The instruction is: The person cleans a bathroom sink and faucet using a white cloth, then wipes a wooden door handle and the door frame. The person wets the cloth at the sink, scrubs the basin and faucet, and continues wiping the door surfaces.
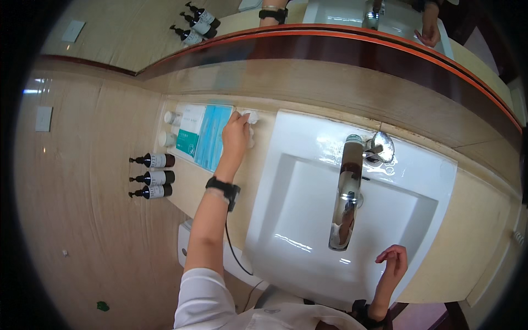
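Observation:
My left hand reaches over the counter left of the sink, its fingers closed on a crumpled white tissue. Just left of it lies a clear tray holding blue packets and a white-and-green packet. My right hand hangs over the front right of the white basin, fingers bent, with nothing seen in it. The chrome faucet stands between my hands. A round chrome piece sits behind it on the wet sink ledge.
Three dark pump bottles stand by the left wall, near two small white-capped containers. A mirror with a red-edged frame runs behind the counter. A white toilet is below left. A cable hangs from my left wrist.

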`<state>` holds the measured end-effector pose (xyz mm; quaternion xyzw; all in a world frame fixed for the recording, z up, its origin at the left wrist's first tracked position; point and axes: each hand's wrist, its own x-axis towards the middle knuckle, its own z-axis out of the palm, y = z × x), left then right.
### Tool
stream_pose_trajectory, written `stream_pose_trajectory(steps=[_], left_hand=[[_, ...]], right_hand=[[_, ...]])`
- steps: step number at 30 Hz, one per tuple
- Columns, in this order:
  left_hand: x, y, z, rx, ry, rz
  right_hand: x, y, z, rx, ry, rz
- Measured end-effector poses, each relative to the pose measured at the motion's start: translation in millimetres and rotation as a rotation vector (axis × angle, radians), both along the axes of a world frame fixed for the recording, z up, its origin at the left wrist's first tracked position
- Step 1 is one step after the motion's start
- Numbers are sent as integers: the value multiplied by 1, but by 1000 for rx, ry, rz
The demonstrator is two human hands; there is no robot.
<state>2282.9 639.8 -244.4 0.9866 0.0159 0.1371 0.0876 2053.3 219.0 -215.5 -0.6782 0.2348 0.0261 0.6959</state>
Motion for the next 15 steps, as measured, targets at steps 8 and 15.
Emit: stream_pose_trajectory(steps=[8, 15], left_hand=[[10, -65, -7, -234, -56, -140], [15, -68, -12, -123, -77, -303]], right_hand=[[-1, -3, -4, -50, -15, -26], [6, 11, -10, -74, 59, 5]])
